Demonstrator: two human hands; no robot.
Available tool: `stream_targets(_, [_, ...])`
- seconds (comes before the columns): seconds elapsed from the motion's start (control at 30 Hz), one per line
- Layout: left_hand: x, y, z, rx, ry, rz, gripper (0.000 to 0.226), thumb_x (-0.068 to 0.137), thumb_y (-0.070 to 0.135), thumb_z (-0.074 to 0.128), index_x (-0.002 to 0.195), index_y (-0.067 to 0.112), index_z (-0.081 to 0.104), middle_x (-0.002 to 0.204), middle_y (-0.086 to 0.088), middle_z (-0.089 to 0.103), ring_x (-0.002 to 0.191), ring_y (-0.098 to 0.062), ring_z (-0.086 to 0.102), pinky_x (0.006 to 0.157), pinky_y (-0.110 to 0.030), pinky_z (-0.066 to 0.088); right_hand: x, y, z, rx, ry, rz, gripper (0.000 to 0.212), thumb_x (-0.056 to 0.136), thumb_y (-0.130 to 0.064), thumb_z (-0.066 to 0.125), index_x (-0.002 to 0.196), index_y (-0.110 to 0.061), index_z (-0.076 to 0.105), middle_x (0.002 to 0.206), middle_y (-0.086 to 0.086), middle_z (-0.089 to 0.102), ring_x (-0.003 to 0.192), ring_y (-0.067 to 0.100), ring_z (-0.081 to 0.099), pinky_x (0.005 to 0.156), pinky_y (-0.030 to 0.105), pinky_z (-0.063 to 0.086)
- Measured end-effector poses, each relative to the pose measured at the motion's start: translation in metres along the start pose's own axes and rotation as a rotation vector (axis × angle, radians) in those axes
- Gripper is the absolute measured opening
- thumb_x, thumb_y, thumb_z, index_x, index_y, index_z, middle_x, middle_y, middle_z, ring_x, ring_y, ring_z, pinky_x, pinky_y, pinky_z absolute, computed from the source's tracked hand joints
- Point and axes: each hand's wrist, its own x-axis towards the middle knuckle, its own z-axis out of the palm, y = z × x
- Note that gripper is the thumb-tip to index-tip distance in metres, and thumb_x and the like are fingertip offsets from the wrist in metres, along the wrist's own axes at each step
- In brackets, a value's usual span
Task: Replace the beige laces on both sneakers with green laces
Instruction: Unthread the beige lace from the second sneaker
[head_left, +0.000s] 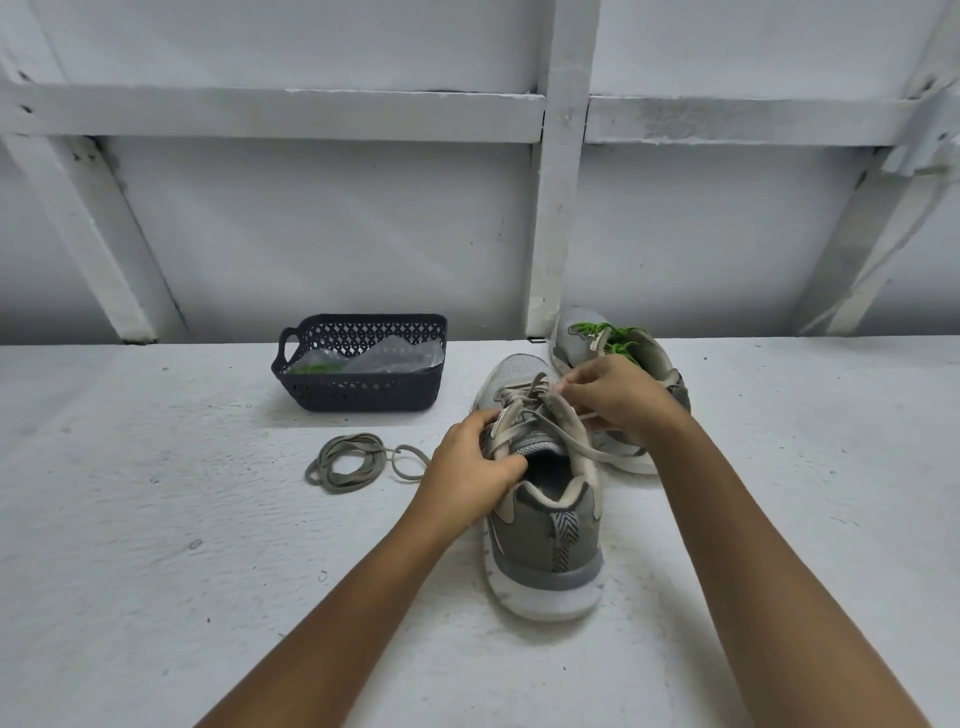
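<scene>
the right hand (608, 397) has thumb and fingertips pinched on the beige lace (576, 441) over the upper eyelets of the near sneaker (545, 540). that looks like the grip for drawing the lace out of its holes. the left hand (467, 462) is curled round the left side of the same shoe at the collar, thumb by the tongue, apparently bracing it so the pull does not drag it along the counter (208, 519). this sneaker stands heel toward the counter's near edge, right of the middle, still threaded in beige with loose ends trailing to its right.

just behind it, touching or nearly so, the far sneaker (576, 338) lies against the back edge and already carries green laces (613, 338), so i judge half the job done. a removed lace (340, 486) lies coiled left of the near shoe, out of the way. further back-left, the dark basket (358, 395) holds a clear bag (384, 358) and something green (317, 368), probably the second green lace kept within reach.
</scene>
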Motion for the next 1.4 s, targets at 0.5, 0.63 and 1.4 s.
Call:
stream_targets(0.5, [0.0, 0.0, 0.0, 0.014, 0.009, -0.016, 0.054, 0.078, 0.016, 0.063, 0.13, 0.024, 0.053, 0.12, 0.001, 0.062, 0.105, -0.015, 0.06, 0.091, -0.03, 0.047, -0.005, 0.003, 0.004, 0.042, 0.116, -0.081, 0.014, 0.092, -0.012, 0.06, 0.086, -0.001, 0.067, 0.06, 0.003, 0.059, 0.038, -0.002, 0.051, 0.035, 0.01, 0.037])
stream_targets(0.63, [-0.001, 0.001, 0.0, 0.029, 0.013, -0.021, 0.059, 0.075, 0.021, 0.064, 0.132, 0.024, 0.052, 0.123, 0.0, 0.06, 0.109, -0.019, 0.058, 0.098, -0.04, 0.046, 0.005, -0.002, 0.001, 0.204, 0.257, -0.064, 0.02, 0.097, -0.013, 0.051, 0.083, -0.004, 0.062, 0.073, 0.007, 0.058, 0.057, 0.009, 0.059, 0.051, 0.026, 0.053])
stream_targets(1.4, [0.0, -0.002, 0.001, -0.013, 0.035, 0.01, 0.051, 0.079, 0.012, 0.063, 0.129, 0.02, 0.055, 0.121, -0.001, 0.061, 0.109, -0.016, 0.057, 0.099, -0.035, 0.045, -0.005, 0.001, 0.0, 0.033, 0.145, -0.037, 0.019, 0.092, -0.011, 0.059, 0.079, 0.001, 0.067, 0.062, 0.008, 0.06, 0.052, 0.014, 0.056, 0.041, 0.019, 0.046])
